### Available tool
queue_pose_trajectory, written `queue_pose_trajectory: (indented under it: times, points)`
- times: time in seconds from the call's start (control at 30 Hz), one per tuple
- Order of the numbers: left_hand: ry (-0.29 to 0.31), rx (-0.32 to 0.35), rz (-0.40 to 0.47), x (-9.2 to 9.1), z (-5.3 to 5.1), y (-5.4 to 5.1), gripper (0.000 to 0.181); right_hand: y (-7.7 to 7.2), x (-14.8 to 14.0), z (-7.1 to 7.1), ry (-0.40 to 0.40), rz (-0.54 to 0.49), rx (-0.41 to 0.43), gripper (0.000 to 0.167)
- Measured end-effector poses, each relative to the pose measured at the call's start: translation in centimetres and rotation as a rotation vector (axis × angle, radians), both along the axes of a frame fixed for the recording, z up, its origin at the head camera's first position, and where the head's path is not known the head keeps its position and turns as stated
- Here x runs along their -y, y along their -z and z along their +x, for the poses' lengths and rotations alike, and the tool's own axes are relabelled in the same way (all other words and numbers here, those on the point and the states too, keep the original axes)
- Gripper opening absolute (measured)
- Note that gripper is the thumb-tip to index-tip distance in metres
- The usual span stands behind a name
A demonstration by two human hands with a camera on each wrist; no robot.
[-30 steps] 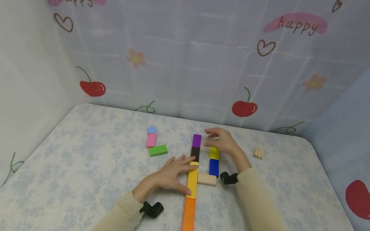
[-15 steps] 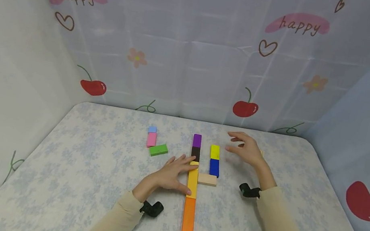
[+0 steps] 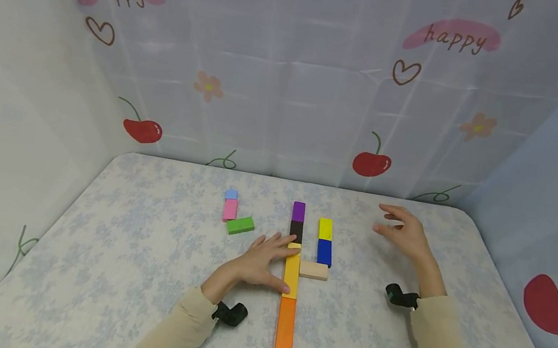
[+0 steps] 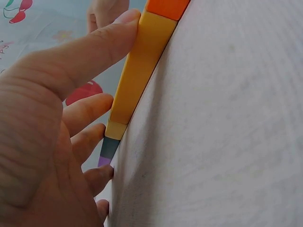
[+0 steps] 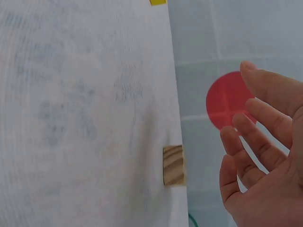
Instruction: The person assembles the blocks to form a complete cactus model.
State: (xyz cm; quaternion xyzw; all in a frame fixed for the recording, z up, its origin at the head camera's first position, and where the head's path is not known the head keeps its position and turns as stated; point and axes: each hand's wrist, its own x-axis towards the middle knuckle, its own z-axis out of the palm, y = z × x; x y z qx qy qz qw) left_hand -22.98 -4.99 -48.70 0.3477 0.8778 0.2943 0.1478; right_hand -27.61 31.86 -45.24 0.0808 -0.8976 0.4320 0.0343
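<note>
Surveying the table (image 3: 129, 272), I found a straight line of blocks laid end to end: a purple block (image 3: 298, 211) at the far end, then a black block (image 3: 296, 231), an amber block (image 3: 292, 272) and an orange block (image 3: 287, 326) nearest me. A plain wooden block (image 3: 314, 270) stuck out to the right from the amber one, a blue block (image 3: 324, 253) met its far side, and a yellow block (image 3: 325, 228) continued beyond the blue. I judged this portion laid, and the right-hand branch perhaps unfinished.

To the left, well apart from the line, lay a light blue block (image 3: 232, 194), a pink block (image 3: 230, 209) and a slanted green block (image 3: 240, 225); whether these were left to be placed I could not establish. A separate wooden piece (image 5: 173, 165) showed in the right wrist view, probably unused.

My left hand (image 3: 255, 263) was spread wide, thumb and fingertips resting along the amber block. My right hand (image 3: 409, 234) was held wide with loosely bent fingers, carrying nothing.

Compared with one second earlier, my right hand had left the yellow block's side and shifted well to the right. My left hand and the block layout were unchanged.
</note>
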Motion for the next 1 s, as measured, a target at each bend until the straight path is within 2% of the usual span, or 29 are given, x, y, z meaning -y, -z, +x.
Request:
queue_pose_trajectory:
  times: [0.17, 0.37, 0.67, 1.0]
  points:
    - [-0.010, -0.002, -0.021, -0.1, -0.1, 0.0, 0.087, 0.3, -1.9, 0.2, 0.034, 0.006, 0.024, 0.062]
    - [0.000, -0.011, 0.001, 0.0, 0.1, -0.1, 0.086, 0.6, -3.0, 0.5, 0.097, 0.005, 0.104, 0.066]
    - [0.006, -0.009, 0.012, 0.1, 0.1, -0.1, 0.086, 1.7, -4.0, 0.4, 0.111, 0.008, 0.184, 0.066]
    - [0.009, -0.010, 0.013, 0.1, 0.1, -0.1, 0.086, 2.4, -4.2, 0.0, 0.137, 0.013, 0.191, 0.063]
